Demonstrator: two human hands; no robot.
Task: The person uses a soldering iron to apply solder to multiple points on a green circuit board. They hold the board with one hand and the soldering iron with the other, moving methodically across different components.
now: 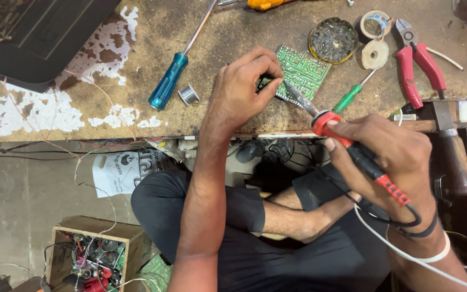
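Near the upper middle of the frame the left hand (242,86) is bent over a green printed circuit board (300,70) lying flat on the worn brown table (136,48); its grip is pinched, thumb and forefinger closed on a small dark part at the board's lower left edge, though what that part is cannot be told. The right hand (393,157), at the right centre of the frame, has its fingers wrapped tight around the red and black handle of a soldering iron (347,143), whose grey metal tip slants up and left to the board's lower edge, just beside the left fingertips. A black cord and a white cable run from the handle down past the right wrist. On the table, left of the board, lie a small spool of silvery solder wire (188,94) and a screwdriver with a translucent blue handle (168,81). Above right of the board sits a round tin of dark, crusted material (333,40), with two pale tape rolls (375,54) beside it, a green-handled screwdriver (348,98) below, and red-handled pliers (417,62) toward the upper right. A wooden box of mixed electronic parts (90,254) stands on the floor at the lower left.
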